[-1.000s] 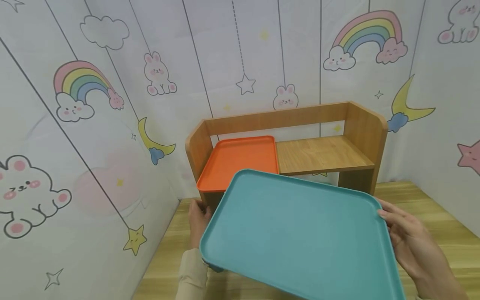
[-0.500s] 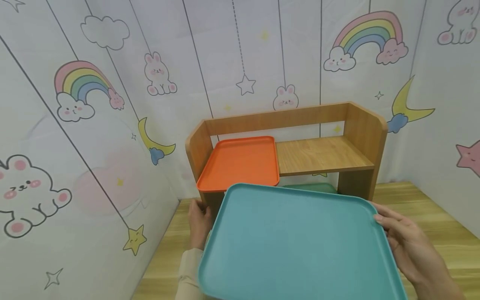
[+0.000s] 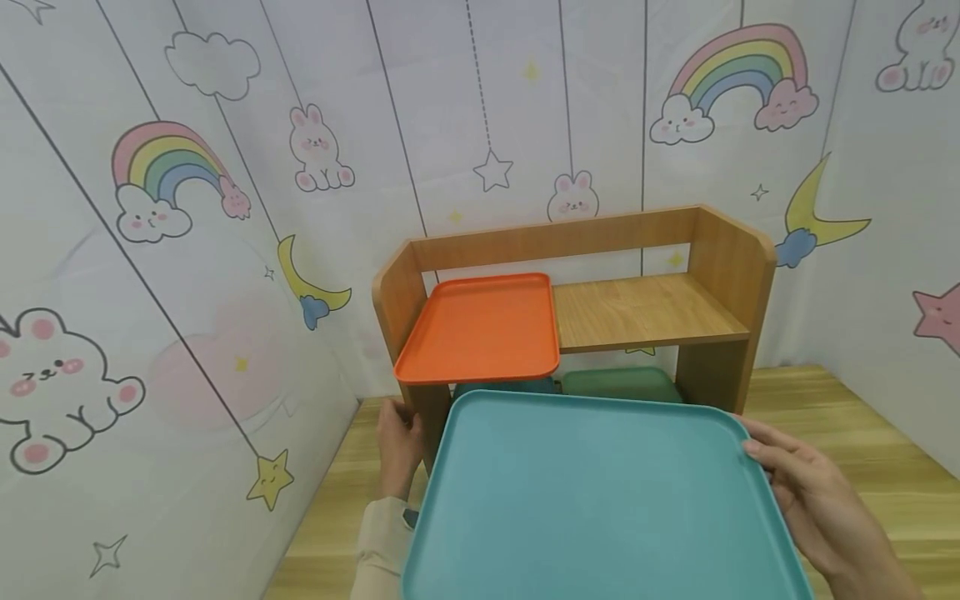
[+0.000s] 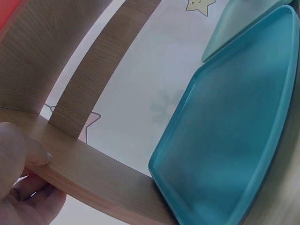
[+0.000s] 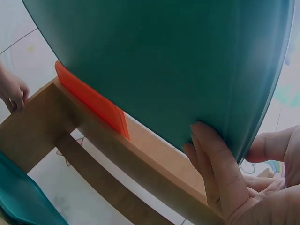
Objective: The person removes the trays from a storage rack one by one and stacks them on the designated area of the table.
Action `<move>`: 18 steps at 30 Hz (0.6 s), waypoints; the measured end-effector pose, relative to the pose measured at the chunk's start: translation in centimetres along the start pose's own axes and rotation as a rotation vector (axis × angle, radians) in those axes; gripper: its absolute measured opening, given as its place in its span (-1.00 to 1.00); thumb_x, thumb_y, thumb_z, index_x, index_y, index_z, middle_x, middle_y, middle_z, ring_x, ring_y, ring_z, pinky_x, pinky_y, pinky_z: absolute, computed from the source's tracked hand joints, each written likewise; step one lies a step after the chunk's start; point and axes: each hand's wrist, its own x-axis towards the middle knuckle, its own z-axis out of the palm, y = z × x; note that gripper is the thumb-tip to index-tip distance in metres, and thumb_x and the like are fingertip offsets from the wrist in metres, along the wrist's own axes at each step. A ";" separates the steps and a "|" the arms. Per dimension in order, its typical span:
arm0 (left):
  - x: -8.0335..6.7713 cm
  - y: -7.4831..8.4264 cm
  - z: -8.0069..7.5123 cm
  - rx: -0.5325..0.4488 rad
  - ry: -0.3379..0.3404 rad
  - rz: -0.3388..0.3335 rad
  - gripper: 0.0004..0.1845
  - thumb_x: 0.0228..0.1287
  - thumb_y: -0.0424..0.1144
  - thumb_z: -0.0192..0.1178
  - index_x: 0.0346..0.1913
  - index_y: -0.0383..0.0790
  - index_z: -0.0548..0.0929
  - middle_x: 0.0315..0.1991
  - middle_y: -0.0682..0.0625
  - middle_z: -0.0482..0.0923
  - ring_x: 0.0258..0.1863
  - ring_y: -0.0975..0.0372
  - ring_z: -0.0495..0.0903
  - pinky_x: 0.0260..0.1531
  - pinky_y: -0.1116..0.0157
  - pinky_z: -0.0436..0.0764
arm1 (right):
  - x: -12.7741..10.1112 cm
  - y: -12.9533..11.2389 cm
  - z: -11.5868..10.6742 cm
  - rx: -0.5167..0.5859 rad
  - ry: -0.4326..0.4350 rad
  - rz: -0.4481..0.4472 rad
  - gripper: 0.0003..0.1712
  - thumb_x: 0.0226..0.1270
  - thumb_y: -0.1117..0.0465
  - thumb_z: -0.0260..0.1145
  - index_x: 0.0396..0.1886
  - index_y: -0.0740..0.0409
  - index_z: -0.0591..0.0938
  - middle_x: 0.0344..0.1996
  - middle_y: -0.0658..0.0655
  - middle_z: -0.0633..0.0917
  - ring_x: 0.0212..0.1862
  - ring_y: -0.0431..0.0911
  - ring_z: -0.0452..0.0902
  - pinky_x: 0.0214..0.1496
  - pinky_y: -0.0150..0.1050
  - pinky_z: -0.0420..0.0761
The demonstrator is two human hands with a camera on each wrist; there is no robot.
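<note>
My right hand (image 3: 817,492) pinches the right edge of a large blue-green tray (image 3: 600,500). In the right wrist view the thumb and fingers clasp its rim from both sides, and its dark underside shows. The tray is held up in front of a small wooden shelf (image 3: 652,308), hiding part of its lower level. My left hand (image 3: 399,446) grips the shelf's left side panel (image 4: 103,176), thumb on one face and fingers curled round the edge. An orange tray (image 3: 483,325) lies on the left half of the upper board.
Under the upper board are a second blue-green tray (image 4: 229,122) on the left and a pale green tray (image 3: 618,384) on the right. The shelf stands on a wood-grain tabletop (image 3: 840,417), against walls covered in cartoon-printed cloth (image 3: 232,150).
The held blue-green tray has come down and turned more level, with my right hand moving slightly down and left. More of the trays on the lower level now shows. My left hand stays put.
</note>
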 end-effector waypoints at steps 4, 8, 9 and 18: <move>0.0 0.0 0.0 0.004 -0.001 0.005 -0.86 0.19 -0.49 0.11 -0.22 -0.36 0.40 -0.29 -0.22 0.46 -0.30 0.02 0.50 -0.27 0.11 0.55 | -0.2 0.3 -0.3 -0.001 0.018 0.014 -0.37 0.53 0.41 -0.48 0.31 0.13 0.44 0.18 0.13 0.58 0.14 -0.07 0.56 0.07 -0.18 0.58; 0.0 -0.1 0.0 0.004 -0.002 0.009 -0.86 0.19 -0.49 0.12 -0.22 -0.36 0.40 -0.29 -0.22 0.46 -0.30 0.02 0.50 -0.28 0.12 0.54 | -0.4 0.5 -0.5 -0.020 0.041 0.023 -0.38 0.53 0.41 -0.46 0.30 0.11 0.46 0.17 0.11 0.59 0.12 -0.08 0.57 0.06 -0.19 0.58; 0.0 -0.1 0.0 0.005 -0.006 0.007 -0.86 0.19 -0.48 0.12 -0.22 -0.35 0.40 -0.29 -0.21 0.46 -0.30 0.03 0.49 -0.27 0.13 0.53 | -0.5 0.6 -0.6 -0.028 0.045 0.026 -0.38 0.53 0.41 -0.45 0.29 0.10 0.46 0.16 0.11 0.59 0.12 -0.08 0.57 0.06 -0.19 0.58; 0.1 0.0 -0.1 0.006 -0.028 -0.016 -0.87 0.22 -0.47 0.10 -0.20 -0.34 0.39 -0.27 -0.21 0.45 -0.27 0.03 0.49 -0.25 0.14 0.54 | -0.7 1.3 -1.2 -0.072 0.078 0.055 -0.40 0.54 0.41 -0.41 0.27 0.07 0.49 0.17 0.05 0.59 0.11 -0.12 0.58 0.05 -0.22 0.59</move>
